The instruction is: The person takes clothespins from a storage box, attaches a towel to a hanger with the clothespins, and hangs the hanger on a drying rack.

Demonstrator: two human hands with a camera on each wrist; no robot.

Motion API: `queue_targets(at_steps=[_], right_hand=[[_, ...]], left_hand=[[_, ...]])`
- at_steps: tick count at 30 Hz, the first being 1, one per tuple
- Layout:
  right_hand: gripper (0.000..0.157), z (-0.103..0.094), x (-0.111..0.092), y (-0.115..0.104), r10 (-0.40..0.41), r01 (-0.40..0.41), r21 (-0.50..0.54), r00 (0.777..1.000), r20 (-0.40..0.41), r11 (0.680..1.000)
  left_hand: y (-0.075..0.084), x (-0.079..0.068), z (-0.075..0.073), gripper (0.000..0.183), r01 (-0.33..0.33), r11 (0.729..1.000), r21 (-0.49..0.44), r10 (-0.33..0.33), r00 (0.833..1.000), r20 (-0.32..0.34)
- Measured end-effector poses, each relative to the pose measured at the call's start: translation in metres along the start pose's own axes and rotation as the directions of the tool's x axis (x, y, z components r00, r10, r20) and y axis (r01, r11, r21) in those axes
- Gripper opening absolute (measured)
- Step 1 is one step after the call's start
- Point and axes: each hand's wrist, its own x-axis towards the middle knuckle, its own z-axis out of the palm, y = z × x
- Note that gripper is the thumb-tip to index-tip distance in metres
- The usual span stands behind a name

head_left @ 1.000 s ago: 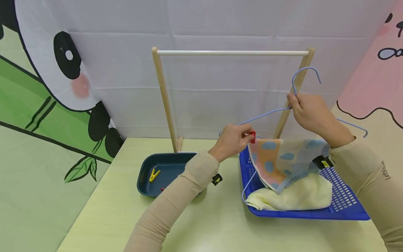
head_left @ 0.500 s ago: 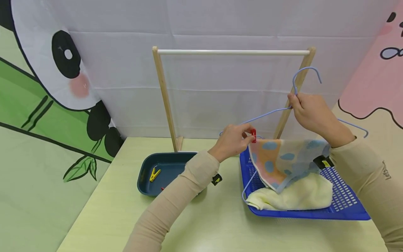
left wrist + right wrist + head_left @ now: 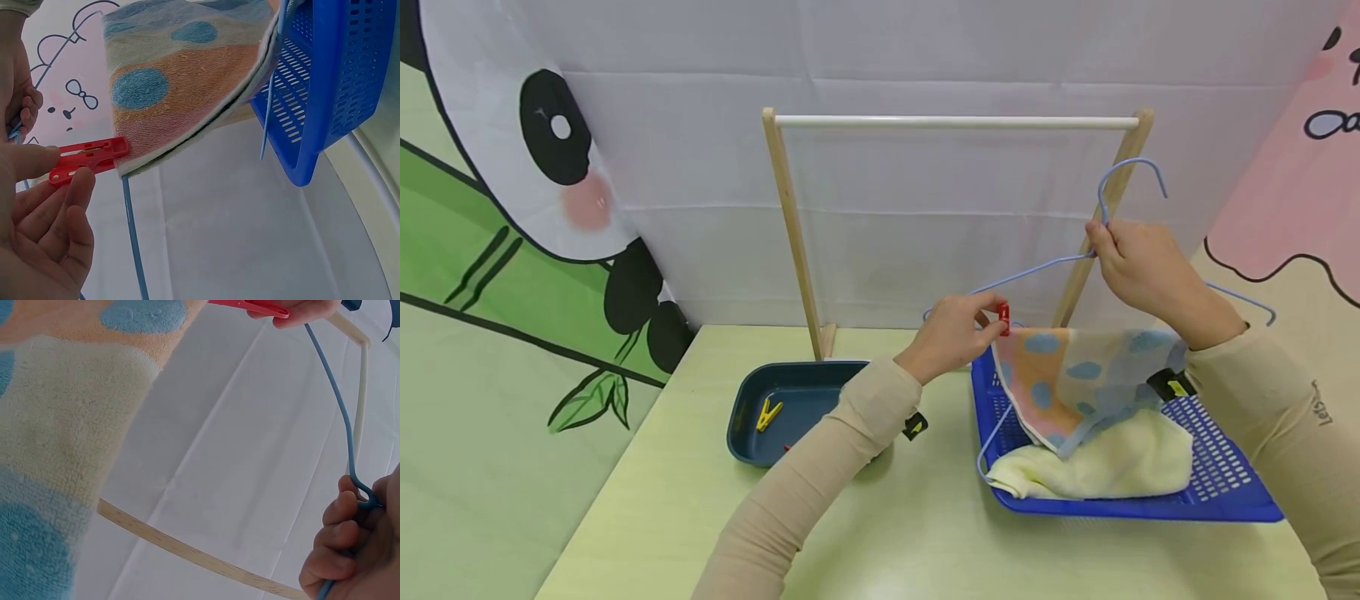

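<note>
My right hand [image 3: 1157, 279] grips the blue hanger [image 3: 345, 422] below its hook; my left hand [image 3: 951, 333] pinches 1 red clip [image 3: 90, 159] at a corner of the patterned towel [image 3: 1052, 379], draped over the hanger. Draping looks done, clipping under way; the hanger isn't on the rail [image 3: 955, 122], and 1 pale cloth [image 3: 1105, 462] lies in the basket [image 3: 1247, 500].

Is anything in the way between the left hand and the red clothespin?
Nothing visible is: the left hand pinches the red clothespin directly, and the clothespin's other end is at the edge of the spotted towel, near a corner.
</note>
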Motion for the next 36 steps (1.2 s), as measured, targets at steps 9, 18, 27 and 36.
queue_targets(at_steps=[9, 18, 27, 36], right_hand=[[0.051, 0.002, 0.000, 0.002, 0.003, -0.003, 0.014, 1.000, 0.001, 1.000], [0.051, 0.004, 0.000, 0.008, 0.018, -0.018, 0.015, 0.999, 0.040, 1.000], [0.045, 0.009, 0.000, 0.014, -0.016, 0.016, 0.006, 0.998, 0.069, 1.000], [0.044, 0.011, -0.008, 0.019, 0.052, -0.058, 0.031, 0.985, 0.165, 0.998]], left_hand=[[-0.004, -0.003, -0.003, 0.029, 0.014, 1.000, -0.016, -0.014, 1.000, 0.008], [-0.022, -0.016, -0.014, 0.016, -0.008, 0.999, 0.037, 0.005, 0.998, 0.067], [-0.056, -0.039, -0.030, 0.013, 0.043, 0.996, 0.078, -0.051, 0.992, 0.115], [-0.088, -0.064, -0.046, 0.013, 0.070, 0.995, 0.068, -0.082, 0.976, 0.200]])
